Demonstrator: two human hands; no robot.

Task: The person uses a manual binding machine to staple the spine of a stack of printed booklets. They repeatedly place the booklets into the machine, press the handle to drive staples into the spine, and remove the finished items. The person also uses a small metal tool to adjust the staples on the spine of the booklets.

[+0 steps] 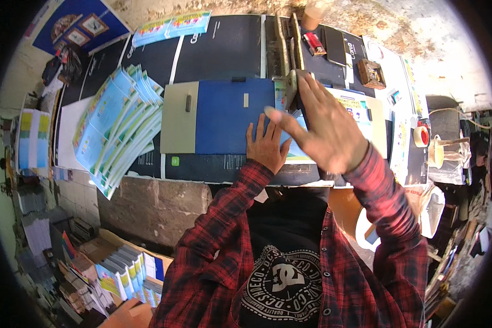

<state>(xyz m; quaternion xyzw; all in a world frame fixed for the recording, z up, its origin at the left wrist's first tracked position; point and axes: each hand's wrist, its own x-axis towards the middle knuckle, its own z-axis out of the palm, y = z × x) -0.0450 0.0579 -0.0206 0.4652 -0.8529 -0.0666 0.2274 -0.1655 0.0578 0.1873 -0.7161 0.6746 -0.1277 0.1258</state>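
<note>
My left hand (265, 146) lies flat, fingers apart, on the right part of a blue board (224, 123), which has a grey panel (179, 120) at its left. Over the board's right edge hovers or rests my right hand (331, 128), slightly blurred, its thumb stretched out to the left. Its long fingers lie along a dark bar (291, 90) with a pale end; I cannot tell whether they grip it. Beneath and right of that hand show printed sheets (355, 106), partly hidden.
A fanned stack of blue-green printed sheets (117, 126) lies at the left. Worn wooden rails (281, 46) run toward the far edge. A phone (336, 48), a wooden box (371, 74) and a tape roll (421, 136) are at the right. Bundled booklets (123, 270) stand lower left.
</note>
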